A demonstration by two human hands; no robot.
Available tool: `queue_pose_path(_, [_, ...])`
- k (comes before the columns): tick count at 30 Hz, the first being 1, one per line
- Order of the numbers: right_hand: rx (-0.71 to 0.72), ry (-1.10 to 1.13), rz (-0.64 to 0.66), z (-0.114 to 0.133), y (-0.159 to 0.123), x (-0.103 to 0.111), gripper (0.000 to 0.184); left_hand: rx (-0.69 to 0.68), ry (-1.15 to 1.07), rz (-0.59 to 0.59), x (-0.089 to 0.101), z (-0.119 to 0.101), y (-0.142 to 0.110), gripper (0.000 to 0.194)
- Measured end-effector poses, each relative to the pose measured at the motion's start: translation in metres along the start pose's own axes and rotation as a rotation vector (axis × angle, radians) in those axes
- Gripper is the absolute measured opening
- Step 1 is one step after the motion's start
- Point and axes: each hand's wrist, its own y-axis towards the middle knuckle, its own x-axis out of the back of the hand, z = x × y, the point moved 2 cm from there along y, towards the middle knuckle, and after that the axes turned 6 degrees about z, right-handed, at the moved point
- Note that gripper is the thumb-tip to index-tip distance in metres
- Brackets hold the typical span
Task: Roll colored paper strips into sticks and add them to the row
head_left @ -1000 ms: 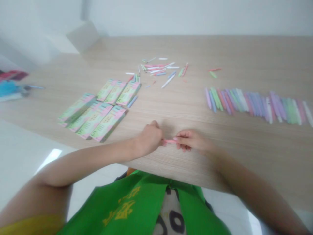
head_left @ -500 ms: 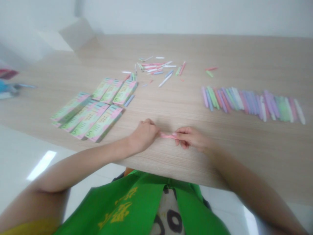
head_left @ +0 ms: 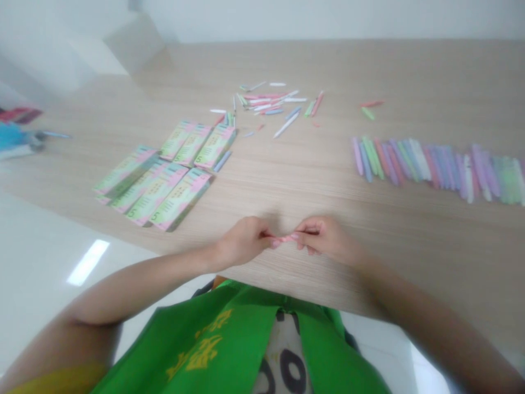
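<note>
- Pink pen-like stick (head_left: 286,238) bridges the short gap between the two hands, at the near middle of the counter (head_left: 320,180); whether it touches the wood is hard to tell.
- Left hand (head_left: 247,239) grasps one end between thumb and fingers; right hand (head_left: 327,239) pinches the other end the same way. Both grips look like fingertip holds, so a damp or uneven squeeze could let the stick slip.
- If the hands pull or twist out of line, the slim stick could bend or its parts could spring apart, and a small piece might drop over the near edge, just in front of the green apron (head_left: 192,339).
- Pink-and-green boxes (head_left: 180,198) lie at the left, close to the left forearm. An outward elbow swing could knock them askew; the leftmost seems raised on another, which would make it the likeliest to slide.
- Loose sticks (head_left: 286,125) lie scattered at far centre, pointing many ways; brushing them could set some rolling.
- Pastel stick row (head_left: 422,160) at the right is packed side by side, so a careless right-hand sweep could break its order.
</note>
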Motion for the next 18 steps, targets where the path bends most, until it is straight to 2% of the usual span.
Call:
queue_pose_path(4, [0.083, -0.078, -0.056, 0.003, -0.005, -0.001, 0.025, -0.036, -0.219, 0.115, -0.008, 0.009, 0.004, 0.035])
queue_pose_path(8, [0.121, -0.021, -0.103, 0.011, -0.013, -0.005, 0.025, -0.107, -0.383, 0.196, -0.012, 0.009, 0.003, 0.036])
queue_pose_path(10, [0.096, -0.008, -0.102, 0.013, -0.016, -0.007, 0.027, -0.139, -0.291, 0.132, -0.015, 0.007, 0.0, 0.035])
queue_pose_path(13, [0.026, -0.038, -0.06, 0.012, -0.02, -0.008, 0.027, -0.185, -0.052, -0.086, -0.025, 0.001, -0.007, 0.03])
queue_pose_path(15, [-0.044, -0.058, -0.024, 0.012, -0.021, -0.007, 0.028, -0.243, 0.022, -0.211, -0.032, -0.002, -0.013, 0.025])
queue_pose_path(18, [-0.169, 0.014, 0.061, 0.013, -0.02, -0.003, 0.029, -0.361, 0.079, -0.306, -0.038, -0.006, -0.018, 0.021])
